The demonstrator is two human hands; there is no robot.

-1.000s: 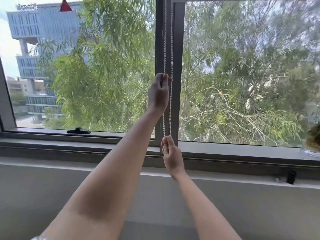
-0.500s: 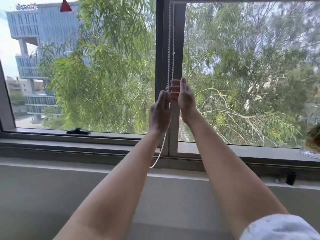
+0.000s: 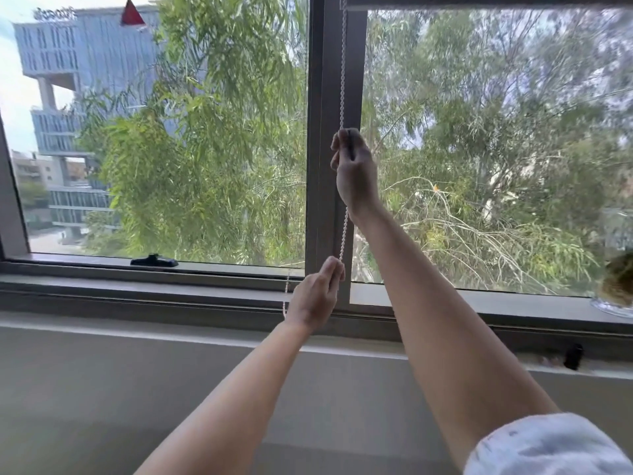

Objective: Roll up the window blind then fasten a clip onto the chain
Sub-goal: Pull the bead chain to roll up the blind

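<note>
1. White beaded blind chain [image 3: 342, 80]: one loop, hanging down the grey metal window mullion [image 3: 318, 132] between the two panes. One strand shows clearly; a second, fainter run [image 3: 286, 296] dangles blurred beside my lower wrist.
2. My right hand [image 3: 354, 169]: one, raised high, fingers curled closed around the chain. I judge it sits there to take the next downward pull.
3. My left hand [image 3: 317, 296]: one, low at sill level, fingers pinched shut on the same strand. I judge it sits at the bottom of a pull, keeping the chain taut so that it cannot slip back.
4. Dark edge of the window blind [image 3: 479, 1]: one, at the very top of the right pane, so rolling looks nearly done.
5. Clip: none visible; fastening not yet done.
6. Grey window sill [image 3: 205, 286]: one, carrying one black window latch [image 3: 154, 261]. One small black cylindrical fitting [image 3: 573, 356] stands on the ledge lower right.
7. Clear glass dish [image 3: 613, 308]: one, partly cut off at the right edge, contents unclear.
8. White rolled sleeve [image 3: 544, 447]: one, on my right arm.
</note>
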